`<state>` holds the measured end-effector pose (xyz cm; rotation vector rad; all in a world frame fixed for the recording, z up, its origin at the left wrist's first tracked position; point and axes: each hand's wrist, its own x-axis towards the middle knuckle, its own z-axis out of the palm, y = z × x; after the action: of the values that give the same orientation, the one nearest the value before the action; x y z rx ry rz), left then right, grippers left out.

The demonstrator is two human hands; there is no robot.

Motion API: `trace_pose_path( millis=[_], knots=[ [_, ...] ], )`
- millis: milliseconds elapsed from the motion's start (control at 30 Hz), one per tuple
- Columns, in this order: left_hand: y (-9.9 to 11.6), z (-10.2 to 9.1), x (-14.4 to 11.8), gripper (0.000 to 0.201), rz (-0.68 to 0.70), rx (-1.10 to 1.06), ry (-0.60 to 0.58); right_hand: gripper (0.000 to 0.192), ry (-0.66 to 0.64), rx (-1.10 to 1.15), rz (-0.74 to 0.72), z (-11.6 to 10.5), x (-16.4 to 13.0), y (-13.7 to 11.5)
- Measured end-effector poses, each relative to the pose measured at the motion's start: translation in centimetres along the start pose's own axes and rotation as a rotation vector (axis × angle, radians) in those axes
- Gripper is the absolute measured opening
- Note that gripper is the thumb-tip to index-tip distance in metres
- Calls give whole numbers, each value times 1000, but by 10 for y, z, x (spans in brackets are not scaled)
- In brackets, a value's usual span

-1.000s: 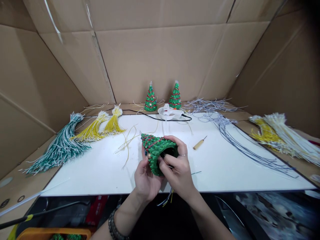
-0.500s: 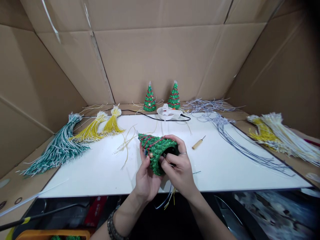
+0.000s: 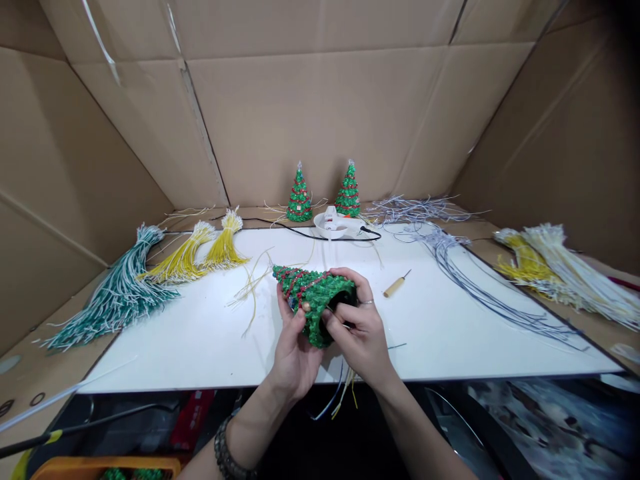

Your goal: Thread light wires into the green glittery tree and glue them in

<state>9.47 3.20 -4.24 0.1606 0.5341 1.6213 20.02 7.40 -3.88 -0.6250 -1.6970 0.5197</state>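
Nearest, loose wire ends (image 3: 340, 397) in blue, white and yellow hang below the hands over the table's front edge. The left hand (image 3: 295, 353) cups the green Christmas tree ornament (image 3: 310, 300) from below, thumb pressed on its beaded side. The right hand (image 3: 360, 333) is closed round the ornament's open base, fingers curled at the dark hollow. The ornament lies tipped on its side above the white board (image 3: 200, 347), tip pointing left.

Beyond, a wooden-handled awl (image 3: 397, 287) lies just right of the hands. To the left sit a green-white wire bundle (image 3: 120, 293) and yellow wire bundles (image 3: 205, 250); on the right, blue-grey wires (image 3: 475, 287) and pale yellow bundles (image 3: 555, 267). Farther back a white glue gun (image 3: 337, 223) rests near two upright small trees (image 3: 324, 193) against the cardboard wall (image 3: 320, 113)
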Motion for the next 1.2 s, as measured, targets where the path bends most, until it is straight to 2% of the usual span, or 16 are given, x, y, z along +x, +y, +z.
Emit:
trace_pose_path(
  millis=[200, 367, 500, 633, 900, 1067, 1200],
  knots=[
    [0, -4, 2, 93, 2, 67, -56, 37, 8, 32, 51, 0, -1, 2],
    [0, -4, 3, 87, -2, 103, -49, 37, 17, 22, 81, -2, -2, 6],
    [0, -3, 2, 86, -2, 103, -24, 21, 7, -4, 99, -5, -5, 9],
    [1, -2, -1, 91, 15, 71, -77, 6, 18, -31, 114, -6, -11, 9],
    [-3, -4, 0, 101, 42, 122, -114, 10, 1, 103, 238, -3, -15, 13],
    [-6, -5, 1, 104, 65, 145, -93, 10, 19, 173, 305, -2, -15, 17],
    [-7, -6, 0, 103, 65, 151, -114, 5, 18, 200, 329, -3, -14, 18]
  ],
)
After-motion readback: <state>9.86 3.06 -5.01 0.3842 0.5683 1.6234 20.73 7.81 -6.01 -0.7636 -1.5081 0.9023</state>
